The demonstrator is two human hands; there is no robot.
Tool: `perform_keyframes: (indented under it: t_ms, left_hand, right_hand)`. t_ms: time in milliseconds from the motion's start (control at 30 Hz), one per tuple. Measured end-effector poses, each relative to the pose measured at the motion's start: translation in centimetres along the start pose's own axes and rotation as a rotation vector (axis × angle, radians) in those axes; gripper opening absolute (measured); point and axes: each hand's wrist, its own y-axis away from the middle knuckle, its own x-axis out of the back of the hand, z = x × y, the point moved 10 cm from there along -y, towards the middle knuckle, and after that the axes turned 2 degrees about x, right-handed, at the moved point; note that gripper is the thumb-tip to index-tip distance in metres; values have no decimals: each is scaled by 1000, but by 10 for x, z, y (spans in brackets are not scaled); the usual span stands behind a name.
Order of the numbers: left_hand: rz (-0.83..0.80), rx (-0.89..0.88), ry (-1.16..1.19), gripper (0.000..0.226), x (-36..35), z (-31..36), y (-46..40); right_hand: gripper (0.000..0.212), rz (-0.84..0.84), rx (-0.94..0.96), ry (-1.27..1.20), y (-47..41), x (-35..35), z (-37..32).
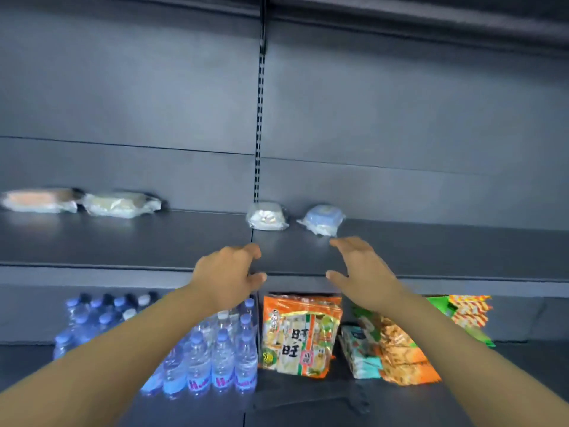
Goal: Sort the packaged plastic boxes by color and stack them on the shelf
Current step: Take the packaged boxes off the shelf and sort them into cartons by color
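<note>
Shelf (pixel 123 241) holds blue box (pixel 322 219) just beyond right hand (pixel 360 269).

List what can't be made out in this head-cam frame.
- Two flat wrapped packages at far left of the shelf, one orange-pink, one pale: motion blur hides shape and contents.
- White wrapped plastic box and blue wrapped plastic box: small, glare on wrap; labels unreadable.
- Bottled water pack: partly hidden by the left forearm.
- Left hand, right hand: palms face away.
</note>
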Motion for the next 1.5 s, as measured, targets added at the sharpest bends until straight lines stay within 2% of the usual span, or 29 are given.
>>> perform_keyframes:
  t_ms: [167, 333, 667, 800, 933, 1067, 1267, 1367, 1500]
  left_hand:
    - [25, 45, -21, 42, 12, -6, -31]
    - [-6, 88, -23, 51, 3, -14, -73]
    - [11, 10, -89, 61, -28, -15, -200]
    - [-11, 104, -89, 64, -52, -19, -256]
    - [-101, 238, -98, 75, -82, -32, -288]
    - [-124, 224, -88, 75, -94, -41, -296]
    - [-172, 56, 94, 71, -73, -37, -282]
    - [-170, 1, 99, 73, -55, -42, -266]
    - [-277, 8, 184, 70, -45, -71, -237]
  right_hand:
    - [58, -28, -29, 30, -42, 8, 27]
    - [60, -87, -136, 25, -83, -2, 64]
    - [73, -145, -308, 10, -169, -41, 106]
    - [71, -86, -461, 55, -210, -54, 115]
    - [73, -29, -624, 91, -236, -69, 125]
    - [80, -50, -711, 54, -246, -89, 130]
    - [65, -3, -685, -3, -244, -86, 121]
    - [63, 25, -612, -53, -233, -73, 102]
    - [66, -58, -496, -185, -210, -74, 73]
